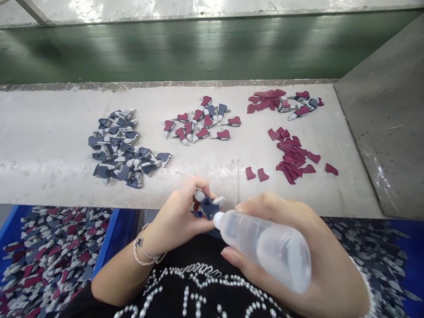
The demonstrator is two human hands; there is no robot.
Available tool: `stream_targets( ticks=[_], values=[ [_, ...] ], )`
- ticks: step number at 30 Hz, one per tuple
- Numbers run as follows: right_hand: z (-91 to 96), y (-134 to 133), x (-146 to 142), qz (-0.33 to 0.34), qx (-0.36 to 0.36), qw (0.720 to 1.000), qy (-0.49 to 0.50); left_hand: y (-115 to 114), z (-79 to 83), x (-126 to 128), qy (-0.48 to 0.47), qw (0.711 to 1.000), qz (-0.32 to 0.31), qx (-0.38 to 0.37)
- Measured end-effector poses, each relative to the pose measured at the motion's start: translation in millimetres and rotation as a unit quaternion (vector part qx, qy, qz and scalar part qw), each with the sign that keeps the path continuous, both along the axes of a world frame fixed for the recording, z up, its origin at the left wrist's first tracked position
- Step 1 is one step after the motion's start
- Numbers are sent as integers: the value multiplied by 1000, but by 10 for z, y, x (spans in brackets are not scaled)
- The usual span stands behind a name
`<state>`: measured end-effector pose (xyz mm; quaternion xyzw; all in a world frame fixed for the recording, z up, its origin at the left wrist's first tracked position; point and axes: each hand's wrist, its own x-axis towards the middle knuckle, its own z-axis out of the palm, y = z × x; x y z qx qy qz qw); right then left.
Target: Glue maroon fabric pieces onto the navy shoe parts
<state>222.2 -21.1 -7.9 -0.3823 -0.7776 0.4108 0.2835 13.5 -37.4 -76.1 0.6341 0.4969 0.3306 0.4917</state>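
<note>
A small blue-grey piece, flat and angular with pale edges, is pinched in the closed grip of the left hand, held just below the near edge of the surface and in front of the body. A soft, translucent plastic bottle, rounded and tapering toward a white nozzle, is enclosed by the grip of the right hand, with the fingers wrapped beneath it and the thumb laid along its top. The nozzle is brought right up against the lower side of the piece; whether they actually touch cannot be told. A beaded bracelet is worn on the left wrist. The surface is pale, matte and slightly scuffed. On it, to the left, a loose heap of blue-grey pieces is spread. Near the middle, a scatter of joined red-and-blue pieces is laid. To the right, a pile of thin dark red cut-outs is seen, with two single red cut-outs lying just beside it. Farther back, a mixed cluster of red and blue shapes is set. Beyond the surface, a smooth green belt is stretched across the view. Below the near edge, a blue bin at the left is filled with many jumbled red, blue and grey pieces.
</note>
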Motion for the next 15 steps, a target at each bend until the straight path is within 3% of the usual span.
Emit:
stream_targets(
  ticks=[4,12,15],
  values=[
    [-6,7,7,20,-2,999,-27,2,0,-15,29,999,19,20],
    [9,-9,22,-39,11,999,-27,18,4,3,62,996,44,55],
    [0,-12,15,-23,17,999,-26,16,-7,-3,50,996,52,47]
  ],
)
